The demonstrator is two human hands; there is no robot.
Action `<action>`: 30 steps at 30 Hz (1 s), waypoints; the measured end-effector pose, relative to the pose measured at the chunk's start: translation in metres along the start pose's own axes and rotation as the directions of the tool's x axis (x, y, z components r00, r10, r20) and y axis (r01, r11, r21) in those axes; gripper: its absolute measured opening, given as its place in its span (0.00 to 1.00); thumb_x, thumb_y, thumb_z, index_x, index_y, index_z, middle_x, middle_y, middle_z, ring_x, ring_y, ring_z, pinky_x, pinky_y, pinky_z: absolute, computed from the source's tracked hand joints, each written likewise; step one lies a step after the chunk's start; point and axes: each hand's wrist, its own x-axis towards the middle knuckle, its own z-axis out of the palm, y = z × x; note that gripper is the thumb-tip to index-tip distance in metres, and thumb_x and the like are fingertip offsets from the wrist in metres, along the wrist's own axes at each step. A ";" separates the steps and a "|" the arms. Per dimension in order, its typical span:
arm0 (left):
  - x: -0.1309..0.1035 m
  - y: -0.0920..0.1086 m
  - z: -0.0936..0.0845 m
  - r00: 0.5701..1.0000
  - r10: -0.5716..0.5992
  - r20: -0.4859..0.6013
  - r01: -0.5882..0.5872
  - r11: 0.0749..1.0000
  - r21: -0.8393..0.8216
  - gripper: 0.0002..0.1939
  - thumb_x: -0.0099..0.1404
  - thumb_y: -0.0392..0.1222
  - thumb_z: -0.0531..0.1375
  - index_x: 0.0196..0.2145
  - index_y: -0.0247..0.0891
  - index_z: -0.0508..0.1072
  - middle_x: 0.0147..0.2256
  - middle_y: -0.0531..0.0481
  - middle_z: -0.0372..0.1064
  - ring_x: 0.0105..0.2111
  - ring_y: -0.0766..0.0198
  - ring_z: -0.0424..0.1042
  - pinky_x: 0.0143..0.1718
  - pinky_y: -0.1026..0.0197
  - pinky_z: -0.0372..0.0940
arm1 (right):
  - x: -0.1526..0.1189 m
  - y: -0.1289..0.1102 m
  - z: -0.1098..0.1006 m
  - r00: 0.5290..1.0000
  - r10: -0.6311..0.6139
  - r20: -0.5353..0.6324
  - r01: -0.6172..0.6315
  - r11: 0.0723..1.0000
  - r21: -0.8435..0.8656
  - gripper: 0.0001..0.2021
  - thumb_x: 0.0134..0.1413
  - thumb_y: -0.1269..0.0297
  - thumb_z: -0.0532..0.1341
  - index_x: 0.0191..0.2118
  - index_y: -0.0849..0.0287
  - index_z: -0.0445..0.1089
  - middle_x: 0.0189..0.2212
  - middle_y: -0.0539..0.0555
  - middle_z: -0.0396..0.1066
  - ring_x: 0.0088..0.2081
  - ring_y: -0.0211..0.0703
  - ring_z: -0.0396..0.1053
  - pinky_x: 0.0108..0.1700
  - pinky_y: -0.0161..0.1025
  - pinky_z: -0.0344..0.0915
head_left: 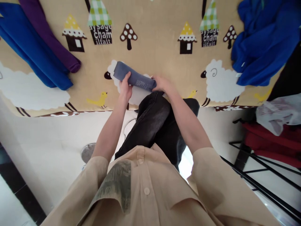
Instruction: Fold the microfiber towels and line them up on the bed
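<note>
Folded cloth: grey-blue piece [134, 78] with pale lettering, lying on the printed surface near its front edge, between both hands.
Left hand: [125, 88] fingers clasped on the cloth's near left part, thumb on top.
Right hand: [162, 84] fingers closed over the cloth's right end.
Surface: tan bedsheet [155, 47] printed with sheep, houses, mushrooms and yellow birds.
On the sheet, left: blue cloth [30, 47] beside a purple cloth [50, 37], touching each other, well apart from the hands.
On the sheet, right: crumpled blue garment [261, 40] at the far corner.
Room: pale floor [47, 150]; black metal rack [256, 175] at right.
Rack contents: red item [270, 138] with a white plastic bag [277, 113] on top.
</note>
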 end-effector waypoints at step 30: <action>-0.072 0.277 -0.187 0.742 0.630 0.232 -0.657 0.611 0.441 0.24 0.44 0.44 0.77 0.40 0.35 0.80 0.42 0.43 0.79 0.45 0.47 0.78 0.52 0.47 0.75 | 0.060 -0.354 0.140 0.946 -0.303 -0.112 0.317 0.801 0.508 0.14 0.41 0.60 0.72 0.37 0.49 0.72 0.40 0.41 0.81 0.41 0.48 0.74 0.44 0.41 0.68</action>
